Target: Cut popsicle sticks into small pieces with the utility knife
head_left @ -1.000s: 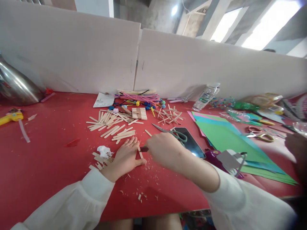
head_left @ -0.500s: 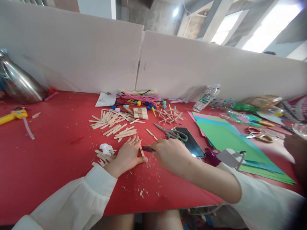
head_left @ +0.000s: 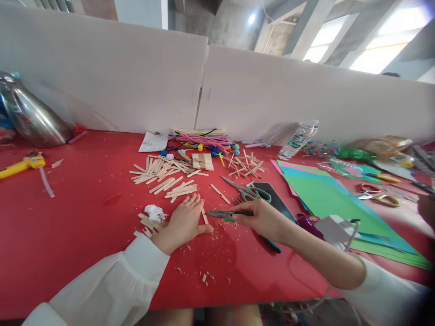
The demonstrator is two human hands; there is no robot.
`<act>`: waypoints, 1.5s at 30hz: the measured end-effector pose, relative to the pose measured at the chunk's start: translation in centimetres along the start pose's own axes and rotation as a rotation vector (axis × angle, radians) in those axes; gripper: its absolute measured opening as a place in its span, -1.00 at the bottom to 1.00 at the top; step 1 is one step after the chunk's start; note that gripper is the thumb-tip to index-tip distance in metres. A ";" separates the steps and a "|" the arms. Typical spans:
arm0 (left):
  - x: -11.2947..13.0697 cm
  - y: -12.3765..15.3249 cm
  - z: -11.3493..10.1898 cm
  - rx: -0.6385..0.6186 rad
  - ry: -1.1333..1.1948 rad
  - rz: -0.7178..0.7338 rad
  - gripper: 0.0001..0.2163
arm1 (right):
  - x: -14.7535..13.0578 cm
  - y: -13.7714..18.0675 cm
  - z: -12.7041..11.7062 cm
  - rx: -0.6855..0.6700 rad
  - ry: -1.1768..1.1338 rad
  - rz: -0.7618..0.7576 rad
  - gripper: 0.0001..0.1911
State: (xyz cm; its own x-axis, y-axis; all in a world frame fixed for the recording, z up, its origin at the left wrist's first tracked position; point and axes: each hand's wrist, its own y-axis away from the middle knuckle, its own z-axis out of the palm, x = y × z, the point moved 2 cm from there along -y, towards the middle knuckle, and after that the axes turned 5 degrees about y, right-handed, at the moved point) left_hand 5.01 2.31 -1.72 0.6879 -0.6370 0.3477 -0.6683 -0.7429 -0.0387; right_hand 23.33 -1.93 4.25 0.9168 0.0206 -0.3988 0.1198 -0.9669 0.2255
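My left hand (head_left: 185,222) lies on the red table and holds down a wooden craft stick (head_left: 204,215), the index finger at its far end and the thumb at its near end. My right hand (head_left: 261,217) is closed on a pair of pliers (head_left: 220,214) with dark handles. Their jaws point left, with the tip close beside the stick; whether they touch it I cannot tell. Wood shavings (head_left: 205,277) lie around and in front of both hands. Another craft stick (head_left: 220,193) lies beyond, left of green-handled scissors (head_left: 253,192).
Loose craft sticks (head_left: 156,170) are heaped behind my left hand, near crumpled white tissue (head_left: 154,213). A phone (head_left: 277,199), coloured paper (head_left: 322,194) and a bottle (head_left: 299,139) are to the right. A steel jug (head_left: 36,115) and a yellow glue gun (head_left: 23,166) stand left.
My right hand has turned and shifted right, so the pliers' jaws and handles show where before mostly the fist did. The left hand keeps its hold. The whole view has shifted slightly.
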 end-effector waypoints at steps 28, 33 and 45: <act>-0.3 -0.2 0.3 -0.013 -0.002 0.002 -0.36 | -3.9 -1.2 -2.6 -0.262 0.101 0.134 -0.74; 0.1 -0.1 -0.2 -0.038 -0.003 -0.006 -0.35 | -4.0 -1.3 -2.6 -0.254 0.162 0.054 -0.74; -0.2 -0.1 0.1 0.010 0.025 0.027 -0.41 | -3.1 0.5 -1.5 -0.081 0.440 -0.048 -0.74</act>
State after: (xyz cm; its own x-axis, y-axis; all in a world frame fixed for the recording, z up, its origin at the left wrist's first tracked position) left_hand 4.94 2.47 -1.93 0.6621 -0.6521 0.3693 -0.6841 -0.7271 -0.0574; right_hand 21.15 -2.12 6.91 0.9821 0.1883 0.0020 0.1795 -0.9396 0.2915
